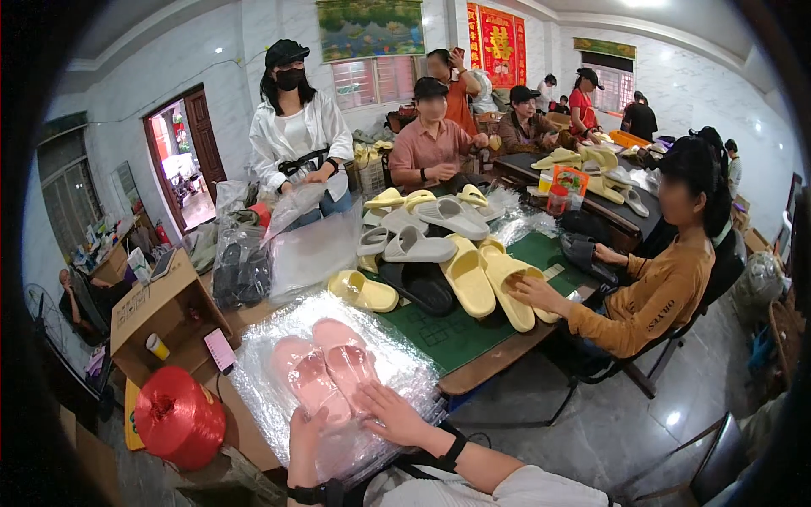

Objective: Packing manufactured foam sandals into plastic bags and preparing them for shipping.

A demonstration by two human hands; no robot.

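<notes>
Right hand (394, 414) spread flat over pink slippers' (347, 359) heel end; left hand (307, 429) at heel edge, can't tell if pinching clear plastic (253, 359). Probably settling slippers in plastic; next move calls for steady pressure. Counter (490, 363) edge close right; slipper pile (467, 275) limits reach ahead, cardboard box (165, 308) left.

The clear plastic bags (401, 348) look crinkled and glossy, the yellow slippers (469, 276) smooth and matt.

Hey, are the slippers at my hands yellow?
No, the slippers at the left hand and right hand are plainly pink.
</notes>
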